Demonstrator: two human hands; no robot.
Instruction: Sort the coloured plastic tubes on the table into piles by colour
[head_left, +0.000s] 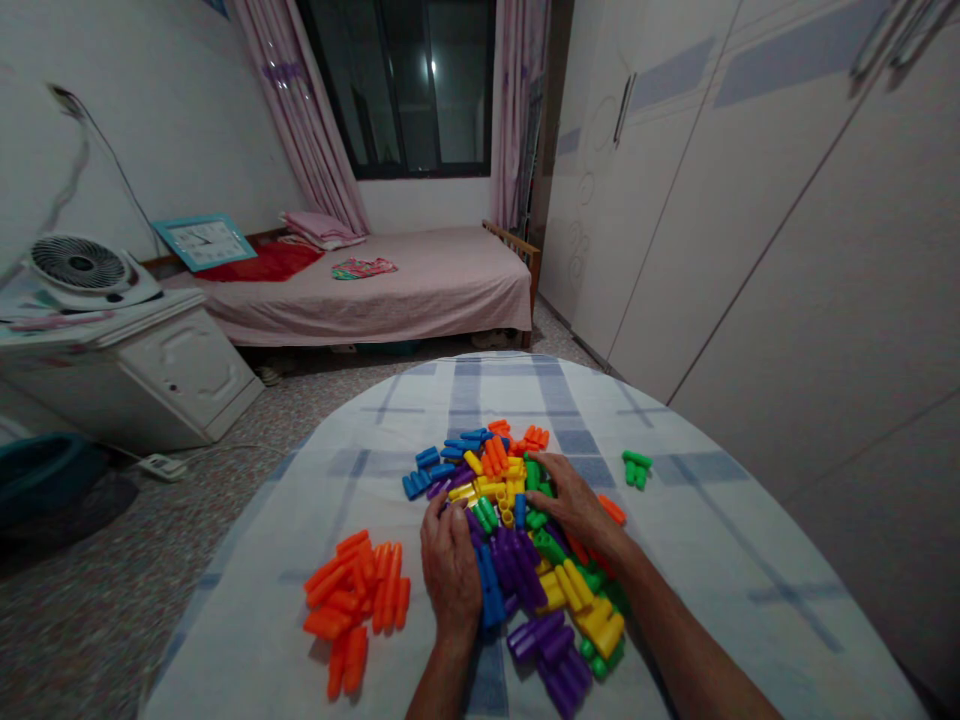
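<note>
A heap of plastic building blocks, shaped like joined tubes, lies between my hands on the table. My left hand rests at the heap's left edge, beside blue blocks and purple blocks. Its fingers point forward, slightly bent, and nothing shows in its grasp. On the other side, my right hand reaches over the heap with thumb and forefinger apart around green blocks; its other fingers are partly hidden. Yellow blocks sit in the middle. Nearer me are more purple blocks and yellow blocks.
A separate group of orange blocks lies left of my left hand. One green cluster stands apart at the right. The round table's checked cloth spreads beneath everything. Beyond are a bed, a cabinet and a wardrobe.
</note>
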